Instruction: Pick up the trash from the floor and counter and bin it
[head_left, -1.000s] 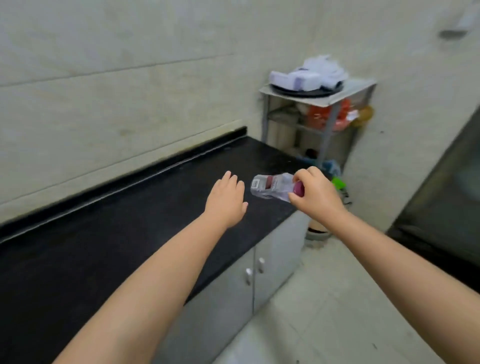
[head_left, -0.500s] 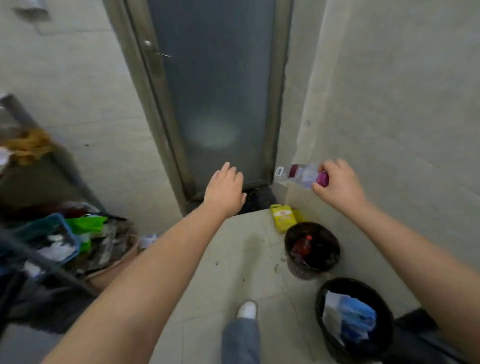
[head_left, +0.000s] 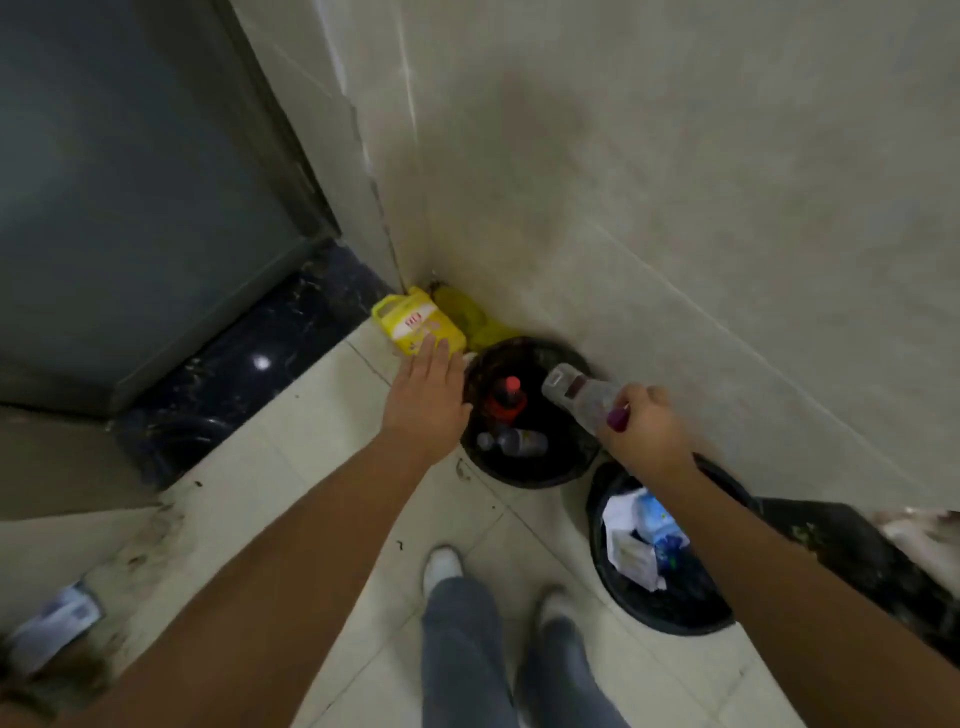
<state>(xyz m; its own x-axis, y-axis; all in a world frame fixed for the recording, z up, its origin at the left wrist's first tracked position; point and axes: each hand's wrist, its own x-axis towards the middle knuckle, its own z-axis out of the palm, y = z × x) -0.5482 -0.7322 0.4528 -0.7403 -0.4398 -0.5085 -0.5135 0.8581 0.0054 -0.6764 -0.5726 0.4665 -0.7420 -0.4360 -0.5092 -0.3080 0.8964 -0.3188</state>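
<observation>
My right hand (head_left: 644, 431) grips a clear plastic bottle (head_left: 579, 397) by its purple-capped end and holds it tilted over the far black bin (head_left: 524, 475). That bin holds a red-capped bottle (head_left: 505, 402) and a clear bottle (head_left: 514, 441). My left hand (head_left: 428, 397) hovers flat and empty, fingers together, beside the bin's left rim. A nearer black bin (head_left: 675, 613) under my right forearm contains white and blue wrappers (head_left: 644, 540).
A yellow jug (head_left: 415, 322) and a yellow bag (head_left: 467, 317) sit in the wall corner behind the far bin. A frosted door (head_left: 130, 182) with a dark sill is at the left. Paper litter (head_left: 49, 629) lies at lower left. My feet (head_left: 441, 566) stand on tile.
I have turned from the counter to the corner and stepped close to the bins. Both hands dropped lower; the bottle now hangs over the far bin.
</observation>
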